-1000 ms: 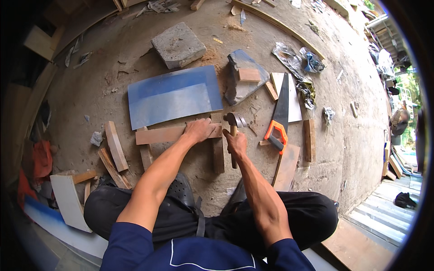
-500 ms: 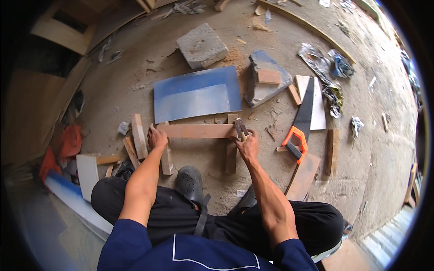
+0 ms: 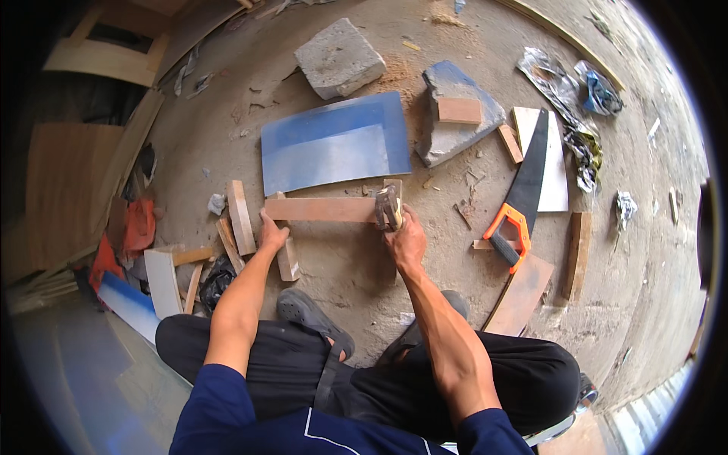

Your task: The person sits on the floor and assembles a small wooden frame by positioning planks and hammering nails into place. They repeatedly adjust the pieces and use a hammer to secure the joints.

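A flat reddish-brown wooden board [image 3: 326, 210] lies crosswise before me, over a wooden block [image 3: 288, 260] at its left end and another upright piece [image 3: 392, 184] at its right. My left hand [image 3: 274, 232] is closed on the board's left end, beside the left block. In my right hand [image 3: 408, 241] is a small dark tool with a pale yellowish part [image 3: 389, 208], held over the board's right end; its exact kind is unclear. The right hand's fingers are partly hidden by the tool.
A blue-and-grey panel [image 3: 334, 144] lies beyond the board, with a concrete block [image 3: 340, 59] and a blue-topped stone [image 3: 460, 114] behind. An orange-handled handsaw [image 3: 523, 197] rests at right, beside wood offcuts [image 3: 578, 255]. More wood pieces [image 3: 240, 218] lie left.
The tool in my right hand has shifted slightly left along the board and turned. My left hand keeps its place at the other end. My left foot has angled outward.
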`<state>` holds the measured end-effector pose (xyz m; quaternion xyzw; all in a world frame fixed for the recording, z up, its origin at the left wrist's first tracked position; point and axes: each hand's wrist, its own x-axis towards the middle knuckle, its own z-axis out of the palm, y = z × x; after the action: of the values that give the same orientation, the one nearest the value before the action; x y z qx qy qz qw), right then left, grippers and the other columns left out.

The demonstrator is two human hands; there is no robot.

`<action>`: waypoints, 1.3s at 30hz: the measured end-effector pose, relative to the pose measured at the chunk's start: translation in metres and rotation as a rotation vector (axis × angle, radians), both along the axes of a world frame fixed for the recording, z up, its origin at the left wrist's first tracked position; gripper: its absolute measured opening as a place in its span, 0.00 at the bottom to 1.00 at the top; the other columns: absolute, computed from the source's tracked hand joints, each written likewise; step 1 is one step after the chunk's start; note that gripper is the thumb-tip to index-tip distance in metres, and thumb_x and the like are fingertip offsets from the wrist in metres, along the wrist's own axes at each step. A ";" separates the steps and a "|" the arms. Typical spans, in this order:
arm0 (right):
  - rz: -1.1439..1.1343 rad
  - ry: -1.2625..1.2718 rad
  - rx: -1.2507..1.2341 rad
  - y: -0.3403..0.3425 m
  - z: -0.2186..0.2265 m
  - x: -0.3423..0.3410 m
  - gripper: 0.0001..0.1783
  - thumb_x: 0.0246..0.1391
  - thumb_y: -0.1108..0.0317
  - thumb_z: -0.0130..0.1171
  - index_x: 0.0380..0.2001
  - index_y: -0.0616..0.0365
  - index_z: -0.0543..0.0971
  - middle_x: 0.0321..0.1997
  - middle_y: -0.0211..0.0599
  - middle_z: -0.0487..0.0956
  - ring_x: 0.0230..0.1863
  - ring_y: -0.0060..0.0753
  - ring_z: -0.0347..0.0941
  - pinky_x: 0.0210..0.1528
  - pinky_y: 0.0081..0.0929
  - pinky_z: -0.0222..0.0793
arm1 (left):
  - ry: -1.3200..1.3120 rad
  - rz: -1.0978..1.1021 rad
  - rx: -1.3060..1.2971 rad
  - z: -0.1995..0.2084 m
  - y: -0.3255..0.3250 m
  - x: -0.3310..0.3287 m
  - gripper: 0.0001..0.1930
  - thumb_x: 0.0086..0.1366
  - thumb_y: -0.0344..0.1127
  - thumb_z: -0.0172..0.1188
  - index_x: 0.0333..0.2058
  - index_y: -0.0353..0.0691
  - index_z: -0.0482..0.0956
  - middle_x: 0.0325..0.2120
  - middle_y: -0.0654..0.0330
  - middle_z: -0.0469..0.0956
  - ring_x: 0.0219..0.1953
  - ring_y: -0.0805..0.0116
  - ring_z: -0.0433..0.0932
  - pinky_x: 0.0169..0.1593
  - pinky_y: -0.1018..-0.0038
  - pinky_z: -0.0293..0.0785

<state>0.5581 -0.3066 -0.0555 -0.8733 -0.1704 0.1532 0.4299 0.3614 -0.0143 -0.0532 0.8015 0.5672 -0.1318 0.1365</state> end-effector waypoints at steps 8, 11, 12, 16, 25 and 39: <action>0.008 0.108 -0.116 0.004 0.000 -0.009 0.25 0.38 0.72 0.67 0.44 0.59 0.73 0.58 0.43 0.72 0.45 0.55 0.76 0.42 0.47 0.74 | -0.050 -0.027 0.035 -0.002 0.000 -0.004 0.48 0.52 0.40 0.62 0.63 0.43 0.39 0.45 0.36 0.75 0.47 0.38 0.75 0.51 0.53 0.71; -0.017 0.092 -0.169 0.006 0.007 -0.007 0.24 0.39 0.72 0.66 0.44 0.59 0.74 0.59 0.43 0.71 0.46 0.55 0.76 0.42 0.47 0.74 | 0.006 -0.024 0.015 0.012 -0.008 0.008 0.47 0.53 0.40 0.62 0.63 0.40 0.38 0.43 0.36 0.76 0.46 0.37 0.76 0.50 0.53 0.72; -0.024 0.094 -0.199 0.005 0.011 -0.005 0.24 0.39 0.73 0.66 0.44 0.59 0.74 0.59 0.42 0.71 0.46 0.55 0.75 0.43 0.48 0.74 | 0.033 -0.035 0.008 0.020 -0.012 0.015 0.47 0.53 0.40 0.62 0.63 0.39 0.38 0.42 0.35 0.76 0.45 0.37 0.76 0.50 0.53 0.72; -0.084 0.023 -0.213 -0.009 0.010 0.013 0.31 0.40 0.73 0.64 0.52 0.57 0.70 0.61 0.42 0.69 0.52 0.52 0.72 0.46 0.47 0.74 | 0.023 -0.059 -0.050 0.037 -0.041 0.045 0.46 0.55 0.41 0.61 0.61 0.34 0.38 0.41 0.35 0.76 0.45 0.38 0.77 0.51 0.54 0.72; -0.175 -0.032 -0.301 -0.046 -0.007 0.058 0.26 0.41 0.72 0.61 0.49 0.58 0.75 0.56 0.47 0.73 0.51 0.54 0.72 0.50 0.44 0.72 | -0.183 -0.133 -0.123 0.024 -0.083 0.079 0.44 0.55 0.38 0.63 0.59 0.28 0.41 0.41 0.34 0.76 0.45 0.38 0.76 0.51 0.54 0.72; 0.023 -0.119 -0.235 -0.058 -0.009 0.051 0.14 0.42 0.69 0.58 0.36 0.61 0.76 0.54 0.50 0.73 0.53 0.52 0.71 0.48 0.44 0.71 | -0.373 -0.061 -0.139 0.010 -0.073 0.038 0.38 0.51 0.37 0.68 0.56 0.39 0.55 0.42 0.41 0.77 0.45 0.41 0.77 0.48 0.53 0.73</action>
<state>0.6088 -0.3650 -0.0648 -0.9233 -0.1865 0.1247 0.3118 0.3993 -0.0876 -0.0432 0.8174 0.4969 -0.0241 0.2903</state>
